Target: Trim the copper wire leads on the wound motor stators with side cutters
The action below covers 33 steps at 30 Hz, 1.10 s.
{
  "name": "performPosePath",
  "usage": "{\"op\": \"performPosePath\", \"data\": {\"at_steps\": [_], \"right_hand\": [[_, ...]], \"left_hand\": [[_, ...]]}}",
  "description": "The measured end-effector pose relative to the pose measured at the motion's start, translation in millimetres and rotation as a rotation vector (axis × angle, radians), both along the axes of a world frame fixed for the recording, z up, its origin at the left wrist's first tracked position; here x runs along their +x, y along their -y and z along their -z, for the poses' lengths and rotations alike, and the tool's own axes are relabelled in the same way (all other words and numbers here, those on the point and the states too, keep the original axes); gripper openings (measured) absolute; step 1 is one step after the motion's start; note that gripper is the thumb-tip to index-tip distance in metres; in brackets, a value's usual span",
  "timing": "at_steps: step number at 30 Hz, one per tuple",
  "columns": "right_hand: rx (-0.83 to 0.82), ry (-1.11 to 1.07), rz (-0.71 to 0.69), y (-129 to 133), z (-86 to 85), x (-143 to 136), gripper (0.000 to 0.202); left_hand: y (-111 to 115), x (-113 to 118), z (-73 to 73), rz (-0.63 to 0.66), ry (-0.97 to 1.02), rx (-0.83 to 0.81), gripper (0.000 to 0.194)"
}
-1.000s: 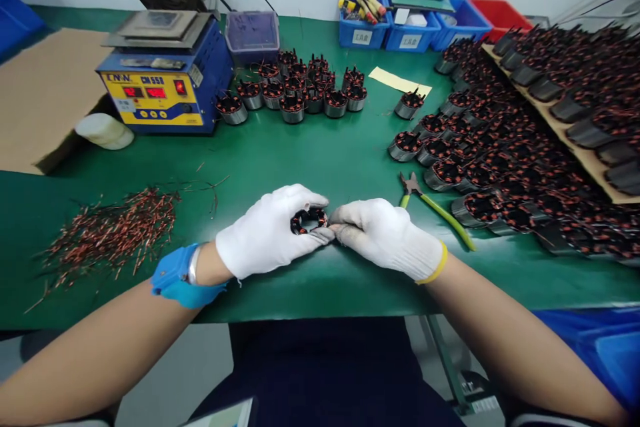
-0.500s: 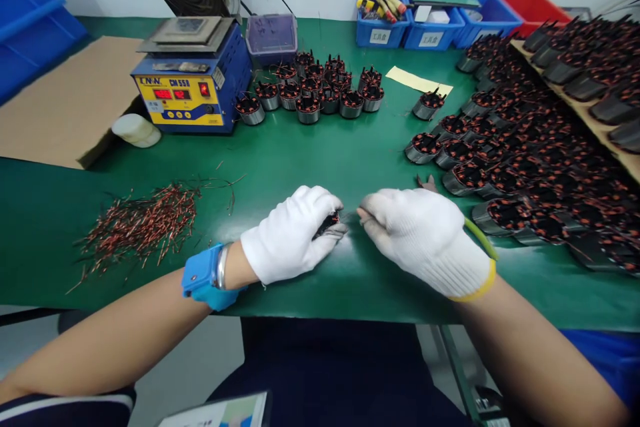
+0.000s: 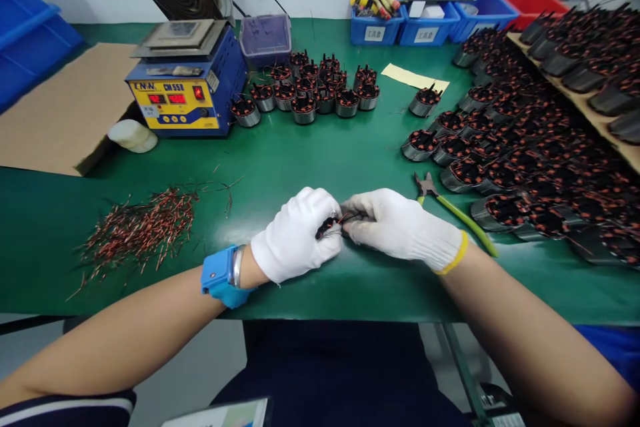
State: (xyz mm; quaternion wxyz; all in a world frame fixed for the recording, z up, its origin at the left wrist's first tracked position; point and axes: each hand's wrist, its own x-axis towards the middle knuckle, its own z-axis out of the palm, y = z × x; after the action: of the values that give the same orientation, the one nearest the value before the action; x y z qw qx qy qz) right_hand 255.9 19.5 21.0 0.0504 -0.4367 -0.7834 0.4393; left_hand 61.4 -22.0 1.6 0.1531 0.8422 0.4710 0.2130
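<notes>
My left hand (image 3: 299,237), in a white glove, is wrapped around a motor stator (image 3: 326,227) just above the green bench. Most of the stator is hidden by the fingers; its dark inside and some copper show between them. From the right, my gloved right hand (image 3: 400,223) meets it, thumb and fingertips pinched on thin copper wire ends (image 3: 345,217) that stick out of the stator. Diagonal cutters (image 3: 463,217) with green handles lie just beyond the right hand, partly behind it.
A heap of wire clippings (image 3: 143,227) lies on the left. Behind stands a blue and yellow solder pot unit (image 3: 175,103), beside a cluster of stators (image 3: 303,109). Rows of more stators (image 3: 493,213) fill the right side. Blue bins (image 3: 375,33) line the wall.
My right hand has moved left, from apart to touching the stator's wires. The cutters, mostly covered by it before, now show. My left hand still holds the stator.
</notes>
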Motion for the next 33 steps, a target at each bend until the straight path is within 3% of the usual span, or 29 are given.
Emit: {"op": "performPosePath", "data": {"at_steps": [4,10,14,20,22,24,28,33], "right_hand": [[-0.059,-0.014,0.011,-0.4,3.9,-3.1,0.020],[-0.026,0.038,0.033,4.7,-4.2,-4.2,0.014],[-0.059,0.027,-0.024,2.8,-9.1,5.2,0.013],[0.172,0.126,0.123,-6.4,-21.8,8.1,0.051],[0.074,0.160,0.051,-7.6,-21.6,1.8,0.041],[-0.127,0.153,-0.025,-8.5,-17.4,-4.2,0.032],[-0.556,-0.081,-0.026,-10.0,-5.3,-9.4,0.036],[-0.635,-0.205,0.013,-8.6,0.6,-9.8,0.030]], "left_hand": [[-1.2,-0.5,0.8,-0.001,0.017,-0.006,0.013],[-1.1,-1.0,-2.0,0.020,0.030,-0.026,0.016],[0.3,1.0,-2.9,0.050,0.028,-0.045,0.015],[1.0,3.8,-0.7,0.035,0.042,-0.045,0.012],[1.2,3.9,-0.5,0.038,0.057,-0.048,0.011],[1.5,3.9,-0.6,0.037,0.074,-0.047,0.012],[2.0,4.0,-0.4,0.005,0.111,-0.034,0.012],[4.5,3.0,2.2,0.005,0.198,-0.041,0.021]]}}
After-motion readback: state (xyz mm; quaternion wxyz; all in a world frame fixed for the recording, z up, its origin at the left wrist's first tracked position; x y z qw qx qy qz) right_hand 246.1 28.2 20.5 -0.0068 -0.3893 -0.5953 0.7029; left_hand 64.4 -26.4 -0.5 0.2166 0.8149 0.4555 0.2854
